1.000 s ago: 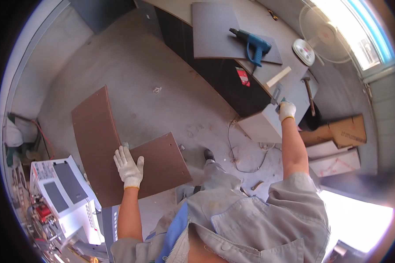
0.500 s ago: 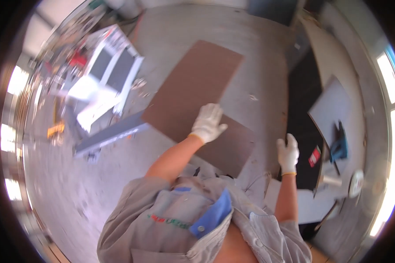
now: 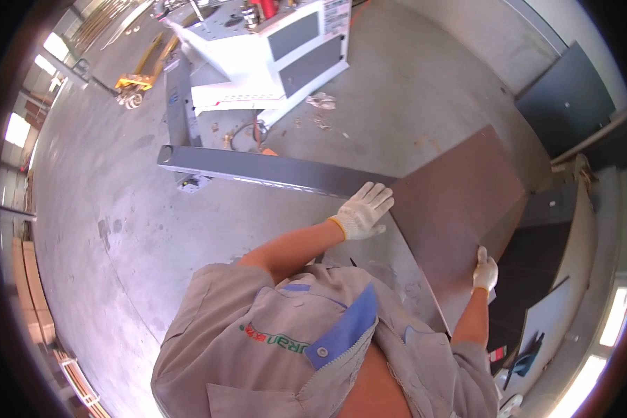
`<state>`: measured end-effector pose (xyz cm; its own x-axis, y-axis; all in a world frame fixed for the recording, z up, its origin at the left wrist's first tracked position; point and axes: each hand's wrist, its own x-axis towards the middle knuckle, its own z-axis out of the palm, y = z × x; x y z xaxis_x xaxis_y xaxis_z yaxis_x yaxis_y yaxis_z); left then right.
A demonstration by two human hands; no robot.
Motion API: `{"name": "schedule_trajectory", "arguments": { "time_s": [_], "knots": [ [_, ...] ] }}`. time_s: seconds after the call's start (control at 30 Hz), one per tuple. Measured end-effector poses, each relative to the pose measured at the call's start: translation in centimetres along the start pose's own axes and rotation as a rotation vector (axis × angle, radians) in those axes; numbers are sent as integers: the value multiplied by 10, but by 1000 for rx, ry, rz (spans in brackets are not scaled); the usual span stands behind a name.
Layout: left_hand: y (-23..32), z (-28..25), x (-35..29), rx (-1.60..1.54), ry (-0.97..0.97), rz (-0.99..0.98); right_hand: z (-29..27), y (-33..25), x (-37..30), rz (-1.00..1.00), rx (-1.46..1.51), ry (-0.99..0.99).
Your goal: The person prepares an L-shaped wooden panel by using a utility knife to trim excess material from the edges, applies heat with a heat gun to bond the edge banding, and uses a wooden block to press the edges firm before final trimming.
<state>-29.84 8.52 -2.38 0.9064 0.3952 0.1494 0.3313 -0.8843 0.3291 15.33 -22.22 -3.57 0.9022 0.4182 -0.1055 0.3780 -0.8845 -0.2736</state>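
My left hand, in a white knit glove, is stretched out flat with its fingers extended at the left corner of a large brown board. Just beyond those fingers runs a long grey metal beam, its right end meeting the board's edge. On the board's right side, my right hand, gloved too, is closed at the edge, thumb on top. Its other fingers are mostly hidden. The board slants from far right toward my body.
A white machine with grey panels stands ahead on the concrete floor. A yellow pallet jack is at far left. Dark panels lean at the back right. A black-topped bench with a light sheet lies along the right.
My view has swung, so the machine and beam now appear farther right. My right hand has come from beside the board to its edge. My left hand has shifted from the board's face to its left corner.
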Motion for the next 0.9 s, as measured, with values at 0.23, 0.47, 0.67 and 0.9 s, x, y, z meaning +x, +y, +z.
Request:
{"name": "schedule_trajectory", "arguments": {
  "time_s": [0.23, 0.47, 0.67, 0.9],
  "knots": [
    [-131, -83, -152, -412, -230, -890, 19, -21, 48, -46, -38, -170],
    [-163, -1, -444, -432, -67, -1496, 56, -119, 86, -194, -26, -6],
    [-149, -26, -468, -521, 173, -1783, 48, -133, 106, -57, 116, -139],
    [-168, -58, -413, -675, 252, -1846, 76, -137, 103, 0, 26, 25]
  ]
}}
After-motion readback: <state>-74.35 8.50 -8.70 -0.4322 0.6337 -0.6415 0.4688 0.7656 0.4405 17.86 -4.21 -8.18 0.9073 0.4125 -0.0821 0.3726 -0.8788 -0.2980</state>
